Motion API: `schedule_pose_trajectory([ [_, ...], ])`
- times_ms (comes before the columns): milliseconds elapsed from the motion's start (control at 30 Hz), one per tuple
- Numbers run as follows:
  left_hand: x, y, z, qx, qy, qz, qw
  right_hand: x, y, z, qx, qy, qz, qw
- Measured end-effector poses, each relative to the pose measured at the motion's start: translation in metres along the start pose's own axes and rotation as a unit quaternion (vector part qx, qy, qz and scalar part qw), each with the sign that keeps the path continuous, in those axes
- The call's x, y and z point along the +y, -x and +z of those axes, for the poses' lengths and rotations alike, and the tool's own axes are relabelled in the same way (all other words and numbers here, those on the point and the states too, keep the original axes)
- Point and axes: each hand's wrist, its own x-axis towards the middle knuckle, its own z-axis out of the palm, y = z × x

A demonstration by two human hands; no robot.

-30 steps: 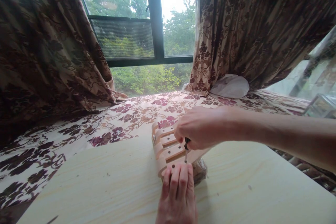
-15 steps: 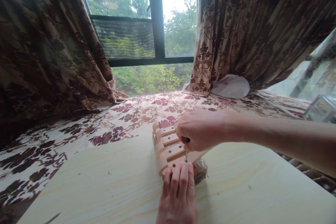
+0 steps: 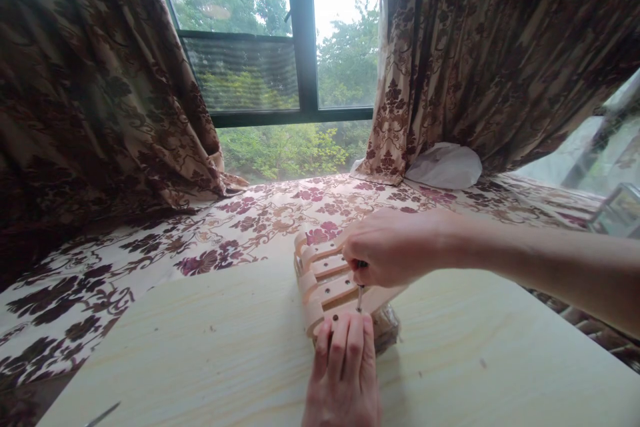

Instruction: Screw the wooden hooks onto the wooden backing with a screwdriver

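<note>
The right hand [image 3: 385, 247] is clenched around the dark handle of a screwdriver [image 3: 360, 297], knuckles up, forearm entering from the right. The shaft runs down from those fingers, its tip at a screw hole just beyond the left hand's fingertips; the near-upright hold appears meant to keep the tool in line with the hole. The left hand [image 3: 345, 373] lies with bent fingers over the near end of a slatted pale piece [image 3: 327, 290], presumably to stop it shifting. Its thumb is hidden; whether it grips from below cannot be told. The piece extends forward from the left fingers and passes under the right hand. Clear wrapping [image 3: 387, 330] shows beneath it, just right of the left fingertips, and may serve as a prop.

The surface under the left hand is a pale wood-grain board [image 3: 200, 347], with small specks on both sides of the fingers. Beyond both hands lies floral cloth [image 3: 280, 213], then a dark-framed window [image 3: 306, 47] between patterned curtains [image 3: 100, 80]. A white bag [image 3: 445, 165] sits past the right wrist.
</note>
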Motion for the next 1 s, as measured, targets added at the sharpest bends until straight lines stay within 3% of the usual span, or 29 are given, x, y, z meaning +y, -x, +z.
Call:
schedule_pose_trajectory([
  [100,0.000,0.000,-0.001,-0.001,0.000,-0.004,1.000,0.001,0.002,-0.002,-0.001,0.004,0.010,1.000],
  [367,0.000,0.001,0.001,0.000,0.002,-0.001,1.000,0.002,0.003,-0.005,0.010,-0.015,-0.063,0.998],
  [700,0.001,-0.001,0.000,0.000,0.001,-0.002,1.000,0.005,0.006,0.003,0.029,-0.039,-0.011,0.999],
  [1000,0.001,0.000,0.001,-0.002,0.005,-0.001,1.000,0.000,0.007,0.002,0.041,-0.003,-0.040,0.998],
])
